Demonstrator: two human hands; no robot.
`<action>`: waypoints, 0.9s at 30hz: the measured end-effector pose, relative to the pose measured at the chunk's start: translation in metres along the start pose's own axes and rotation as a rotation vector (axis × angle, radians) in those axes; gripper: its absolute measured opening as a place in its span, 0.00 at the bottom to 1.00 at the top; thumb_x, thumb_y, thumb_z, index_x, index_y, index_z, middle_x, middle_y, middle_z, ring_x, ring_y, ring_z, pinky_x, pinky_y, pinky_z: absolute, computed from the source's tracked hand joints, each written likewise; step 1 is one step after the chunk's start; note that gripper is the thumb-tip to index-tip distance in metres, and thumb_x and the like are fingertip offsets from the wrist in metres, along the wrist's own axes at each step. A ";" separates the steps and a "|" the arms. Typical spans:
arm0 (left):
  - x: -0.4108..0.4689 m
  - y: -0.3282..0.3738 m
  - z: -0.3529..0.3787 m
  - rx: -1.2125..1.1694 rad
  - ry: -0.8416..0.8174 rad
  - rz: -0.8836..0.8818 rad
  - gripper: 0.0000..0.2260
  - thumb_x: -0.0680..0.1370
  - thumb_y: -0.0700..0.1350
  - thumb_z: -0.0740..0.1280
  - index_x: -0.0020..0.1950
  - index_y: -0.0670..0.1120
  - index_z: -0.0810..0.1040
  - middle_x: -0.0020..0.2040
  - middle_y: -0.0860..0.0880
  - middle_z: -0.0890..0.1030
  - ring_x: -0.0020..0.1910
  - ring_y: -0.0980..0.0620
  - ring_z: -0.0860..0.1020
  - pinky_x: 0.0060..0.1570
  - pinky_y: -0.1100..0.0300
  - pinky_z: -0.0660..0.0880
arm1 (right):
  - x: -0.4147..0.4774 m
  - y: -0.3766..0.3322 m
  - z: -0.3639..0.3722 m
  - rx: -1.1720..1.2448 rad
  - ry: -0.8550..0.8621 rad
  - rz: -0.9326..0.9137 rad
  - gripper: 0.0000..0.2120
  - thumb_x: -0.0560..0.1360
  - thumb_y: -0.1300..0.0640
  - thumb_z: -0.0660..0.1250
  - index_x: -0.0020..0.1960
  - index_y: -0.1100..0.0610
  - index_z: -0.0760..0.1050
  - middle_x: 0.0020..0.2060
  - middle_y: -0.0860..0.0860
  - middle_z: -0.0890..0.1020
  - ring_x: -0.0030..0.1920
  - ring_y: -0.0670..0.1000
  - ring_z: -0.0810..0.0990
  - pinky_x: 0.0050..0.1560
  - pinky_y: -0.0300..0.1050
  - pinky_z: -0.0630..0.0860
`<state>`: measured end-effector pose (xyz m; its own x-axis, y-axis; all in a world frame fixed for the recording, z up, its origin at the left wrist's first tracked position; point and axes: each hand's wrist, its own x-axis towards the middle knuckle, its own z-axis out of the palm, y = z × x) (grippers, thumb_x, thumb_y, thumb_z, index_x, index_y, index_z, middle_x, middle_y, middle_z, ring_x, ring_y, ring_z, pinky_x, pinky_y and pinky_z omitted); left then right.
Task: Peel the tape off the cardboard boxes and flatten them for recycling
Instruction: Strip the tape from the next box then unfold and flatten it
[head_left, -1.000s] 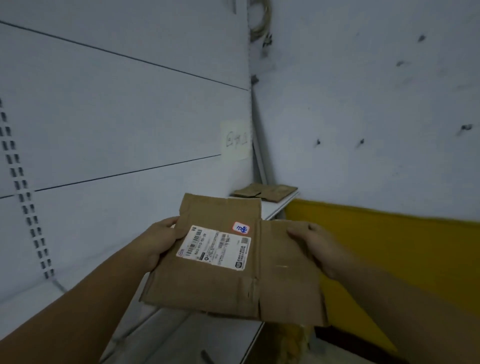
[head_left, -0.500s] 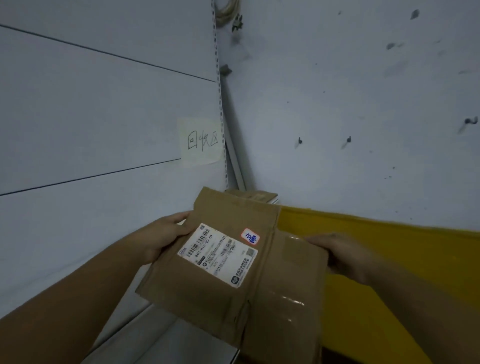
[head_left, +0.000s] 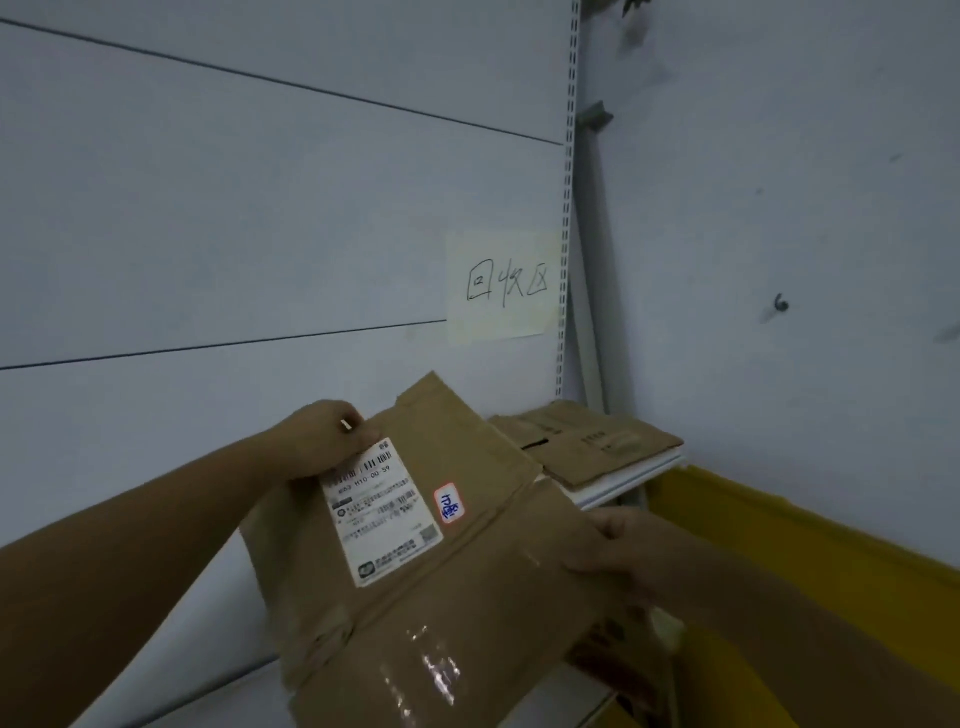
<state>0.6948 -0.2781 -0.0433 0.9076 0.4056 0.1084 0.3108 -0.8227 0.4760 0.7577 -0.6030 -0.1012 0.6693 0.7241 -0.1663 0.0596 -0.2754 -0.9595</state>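
I hold a flattened brown cardboard box (head_left: 467, 587) in front of me, tilted, with a white shipping label (head_left: 382, 512) and a small red-edged sticker (head_left: 450, 503) on its face. Glossy clear tape (head_left: 426, 670) still shines on its lower part. My left hand (head_left: 327, 441) pinches the box's upper left edge by the label's top corner. My right hand (head_left: 618, 556) grips the right edge. Beyond it, a flattened cardboard piece (head_left: 587, 441) lies on the white shelf (head_left: 623, 486).
A paper note with handwriting (head_left: 504, 286) is stuck on the white panel wall above the shelf. A slotted metal upright (head_left: 569, 208) runs down the corner. A yellow band (head_left: 810, 545) crosses the right wall low down.
The view has moved closer to the shelf corner. The box has turned more upright and clockwise. My left hand has slid up to the label's top corner; my right hand still grips the right edge.
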 end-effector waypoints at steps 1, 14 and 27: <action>0.013 -0.003 0.001 0.111 0.021 -0.010 0.17 0.78 0.58 0.62 0.58 0.47 0.76 0.47 0.51 0.79 0.42 0.53 0.79 0.39 0.62 0.73 | 0.015 -0.001 -0.004 -0.006 -0.026 -0.019 0.09 0.72 0.62 0.69 0.51 0.59 0.82 0.50 0.59 0.84 0.51 0.59 0.82 0.55 0.53 0.79; 0.160 0.024 0.059 0.052 0.354 0.139 0.15 0.79 0.58 0.58 0.51 0.51 0.80 0.42 0.53 0.82 0.40 0.56 0.78 0.45 0.57 0.76 | 0.138 -0.023 -0.097 -0.257 0.077 -0.114 0.06 0.74 0.56 0.68 0.50 0.48 0.78 0.42 0.40 0.83 0.35 0.32 0.79 0.35 0.26 0.73; 0.189 0.051 0.071 0.450 0.244 -0.038 0.22 0.76 0.53 0.54 0.66 0.47 0.72 0.56 0.48 0.75 0.51 0.50 0.75 0.52 0.58 0.70 | 0.229 -0.003 -0.165 -0.868 -0.230 -0.545 0.44 0.69 0.45 0.73 0.72 0.36 0.46 0.47 0.34 0.72 0.43 0.28 0.72 0.43 0.22 0.65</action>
<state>0.9020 -0.2723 -0.0607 0.8177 0.4757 0.3241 0.4819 -0.8737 0.0666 1.0329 -0.5412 -0.0991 0.2412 0.9640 0.1123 0.8820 -0.1695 -0.4398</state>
